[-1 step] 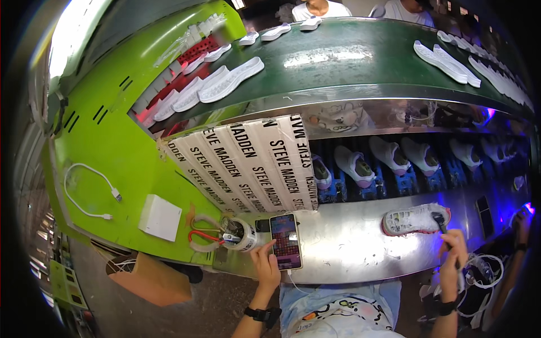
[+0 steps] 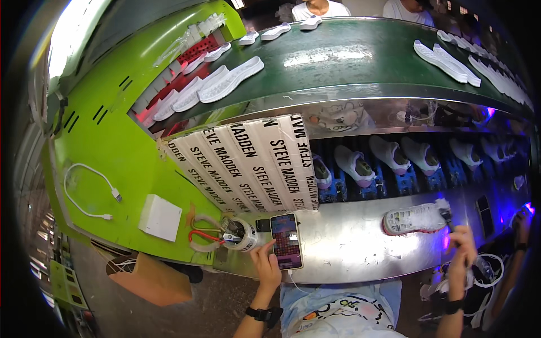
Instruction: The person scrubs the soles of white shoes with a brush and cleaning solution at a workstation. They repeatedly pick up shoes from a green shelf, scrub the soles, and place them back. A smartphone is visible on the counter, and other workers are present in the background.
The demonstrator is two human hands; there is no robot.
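Note:
My right hand (image 2: pixel 462 247) is closed round a dark-handled brush (image 2: pixel 448 219). The brush head is at the right end of a white shoe sole (image 2: pixel 414 218) with a pinkish edge, which lies patterned side up on the metal ledge. My left hand (image 2: pixel 267 263) is open and holds nothing. Its outstretched fingers rest at the left edge of a phone (image 2: pixel 286 242) with a lit, colourful screen. A white cable runs from the phone's lower end. Beside that hand stands a white jar (image 2: pixel 241 236) with tools in it.
Behind the metal ledge (image 2: pixel 349 239), several white shoes (image 2: pixel 356 167) sit on blue supports. A printed carton (image 2: pixel 248 163) stands left of them. More white soles (image 2: pixel 231 80) lie on the green belt (image 2: pixel 338 67). Rolls of tape (image 2: pixel 204 234), a white box (image 2: pixel 160 217) and a paper bag (image 2: pixel 149 279) are leftward.
My right hand and the brush have moved right, from on top of the sole to its right end. My left hand and the phone have stayed in place.

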